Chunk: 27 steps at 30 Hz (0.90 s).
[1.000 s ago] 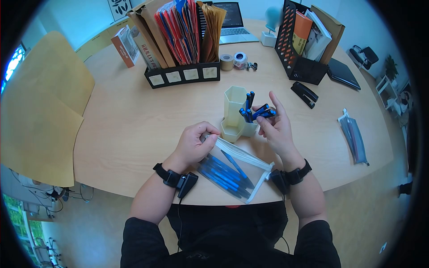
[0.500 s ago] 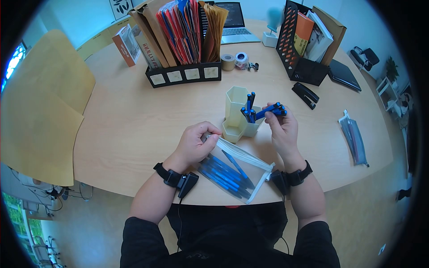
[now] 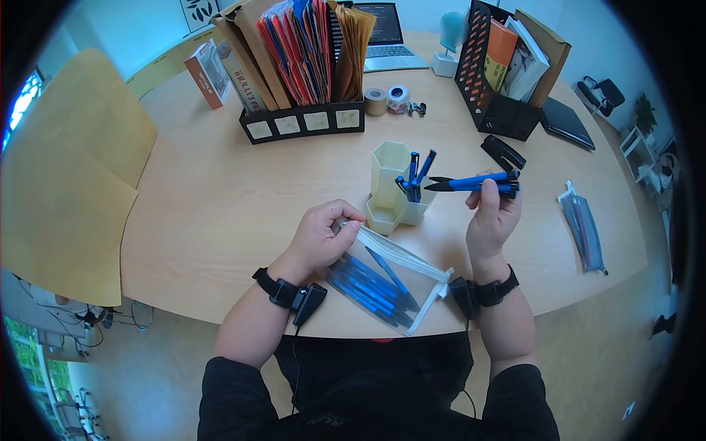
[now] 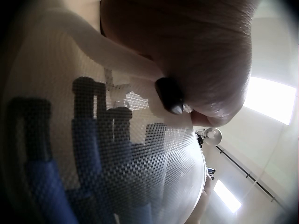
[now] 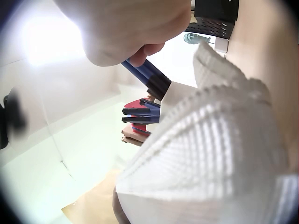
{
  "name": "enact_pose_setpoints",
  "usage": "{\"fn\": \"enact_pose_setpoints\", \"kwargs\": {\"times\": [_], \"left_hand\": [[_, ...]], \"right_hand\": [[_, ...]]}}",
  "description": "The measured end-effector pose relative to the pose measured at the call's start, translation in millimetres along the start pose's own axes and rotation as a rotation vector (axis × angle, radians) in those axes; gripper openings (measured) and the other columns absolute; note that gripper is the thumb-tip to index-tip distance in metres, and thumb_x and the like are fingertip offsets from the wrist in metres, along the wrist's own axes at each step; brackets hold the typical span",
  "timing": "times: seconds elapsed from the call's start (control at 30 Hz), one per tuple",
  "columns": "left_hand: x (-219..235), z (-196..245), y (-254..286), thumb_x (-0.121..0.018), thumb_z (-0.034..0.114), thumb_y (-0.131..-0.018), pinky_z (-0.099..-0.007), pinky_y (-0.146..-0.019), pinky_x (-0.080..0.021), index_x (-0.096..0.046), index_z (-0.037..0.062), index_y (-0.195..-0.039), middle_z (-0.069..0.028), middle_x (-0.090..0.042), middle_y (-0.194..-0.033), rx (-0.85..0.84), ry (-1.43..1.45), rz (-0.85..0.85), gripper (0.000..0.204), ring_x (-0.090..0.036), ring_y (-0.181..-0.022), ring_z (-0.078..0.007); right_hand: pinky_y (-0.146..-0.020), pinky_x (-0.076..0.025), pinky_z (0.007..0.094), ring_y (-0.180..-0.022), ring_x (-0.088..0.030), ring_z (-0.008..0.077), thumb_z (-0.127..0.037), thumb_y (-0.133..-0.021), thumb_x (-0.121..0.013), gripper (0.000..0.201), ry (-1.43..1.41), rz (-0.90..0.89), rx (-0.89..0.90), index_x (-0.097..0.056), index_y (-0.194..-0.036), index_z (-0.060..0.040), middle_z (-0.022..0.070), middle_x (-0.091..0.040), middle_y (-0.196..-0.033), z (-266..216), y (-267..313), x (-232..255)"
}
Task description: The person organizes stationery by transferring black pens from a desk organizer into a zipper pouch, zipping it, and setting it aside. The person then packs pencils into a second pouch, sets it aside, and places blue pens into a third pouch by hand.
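Observation:
The left hand (image 3: 327,231) pinches the upper left corner of a clear mesh zip pouch (image 3: 423,268) holding several blue pens (image 3: 368,288). In the left wrist view, blue pens (image 4: 86,140) with dark ends show through the mesh beside that hand (image 4: 187,51). The right hand (image 3: 494,217) holds a small bundle of blue pens (image 3: 478,182) sideways, dark tips pointing left, to the right of a pale hexagonal pen holder (image 3: 388,169). Several other blue pens (image 3: 413,176) stand in the holder's right compartment. The right wrist view has the bundle (image 5: 147,74) below the right hand (image 5: 131,28).
Behind are a black file box (image 3: 316,120), tape rolls (image 3: 376,102), a laptop (image 3: 390,55) and a magazine rack (image 3: 507,116). On the right lie a stapler (image 3: 504,153), a second pouch (image 3: 583,229) and a black notebook (image 3: 566,123). Large brown paper (image 3: 73,184) covers the left side.
The right hand has moved right, away from the pen holder, with the bundle of pens, which now lies level and out of the holder. The left hand and the pouch have stayed put.

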<state>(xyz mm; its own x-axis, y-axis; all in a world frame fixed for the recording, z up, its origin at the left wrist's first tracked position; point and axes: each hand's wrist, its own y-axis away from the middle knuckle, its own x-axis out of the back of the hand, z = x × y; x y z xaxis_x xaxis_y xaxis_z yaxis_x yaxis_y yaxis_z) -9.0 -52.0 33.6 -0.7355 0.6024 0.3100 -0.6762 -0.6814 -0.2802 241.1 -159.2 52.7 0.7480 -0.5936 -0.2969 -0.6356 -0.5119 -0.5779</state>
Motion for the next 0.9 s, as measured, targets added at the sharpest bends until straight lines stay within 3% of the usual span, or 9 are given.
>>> {"fn": "enact_pose_setpoints", "kwargs": {"times": [0.07,0.3,0.5,0.67,0.73,0.9], "left_hand": [[0,1,0,-0.061,0.012,-0.086,-0.0224,-0.056,-0.041,-0.065,0.0017,-0.09,-0.0009,-0.059,-0.07,-0.005,0.0,0.003,0.012,-0.049,-0.06,-0.0061],[0,0,-1,-0.061,0.012,-0.085,-0.0228,-0.056,-0.041,-0.065,0.0019,-0.09,-0.0014,-0.059,-0.07,-0.008,-0.008,0.004,0.012,-0.049,-0.06,-0.0069],[1,-2,-1,-0.062,0.012,-0.085,-0.0229,-0.055,-0.041,-0.065,0.0022,-0.09,-0.0015,-0.059,-0.07,0.007,-0.022,0.0,0.012,-0.049,-0.058,-0.0069],[0,-5,-1,-0.062,0.012,-0.086,-0.0225,-0.054,-0.04,-0.065,0.0022,-0.091,-0.0011,-0.059,-0.069,-0.039,-0.028,0.013,0.012,-0.047,-0.057,-0.0062],[2,-4,0,-0.061,0.016,-0.089,-0.0193,-0.058,-0.037,-0.063,0.0013,-0.093,0.0043,-0.054,-0.072,0.014,-0.032,-0.028,0.015,-0.044,-0.064,-0.0024],[0,-3,-1,-0.062,0.012,-0.086,-0.022,-0.053,-0.04,-0.065,0.0019,-0.09,-0.0008,-0.058,-0.068,-0.029,-0.018,0.007,0.011,-0.047,-0.056,-0.0056]], "right_hand": [[-0.054,-0.046,0.0208,-0.06,-0.054,0.0086,-0.016,-0.094,-0.058,0.018,-0.058,0.026,0.078,-0.051,-0.102,-0.0022,0.0102,-0.06,-0.092,0,-2,4],[-0.049,-0.047,0.02,-0.055,-0.054,0.0096,-0.016,-0.092,-0.058,0.017,-0.077,0.031,0.106,-0.049,-0.099,-0.0038,0.0123,-0.059,-0.09,-15,7,1],[-0.049,-0.048,0.0193,-0.056,-0.055,0.01,-0.017,-0.089,-0.059,0.02,-0.208,-0.132,0.033,-0.048,-0.099,-0.0048,0.0142,-0.059,-0.088,-18,10,1],[-0.052,-0.051,0.0193,-0.061,-0.058,0.0094,-0.013,-0.087,-0.058,0.018,-0.179,-0.377,-0.191,-0.048,-0.098,-0.0037,0.0131,-0.06,-0.087,-18,12,-2],[-0.053,-0.052,0.0196,-0.065,-0.06,0.0094,-0.011,-0.086,-0.058,0.017,-0.116,-0.48,-0.327,-0.048,-0.098,-0.0032,0.0117,-0.061,-0.087,-20,13,-5],[-0.052,-0.05,0.0191,-0.061,-0.059,0.0079,-0.01,-0.087,-0.06,0.019,-0.192,-0.595,-0.505,-0.048,-0.1,-0.0035,0.0099,-0.062,-0.086,-10,11,-2]]}}
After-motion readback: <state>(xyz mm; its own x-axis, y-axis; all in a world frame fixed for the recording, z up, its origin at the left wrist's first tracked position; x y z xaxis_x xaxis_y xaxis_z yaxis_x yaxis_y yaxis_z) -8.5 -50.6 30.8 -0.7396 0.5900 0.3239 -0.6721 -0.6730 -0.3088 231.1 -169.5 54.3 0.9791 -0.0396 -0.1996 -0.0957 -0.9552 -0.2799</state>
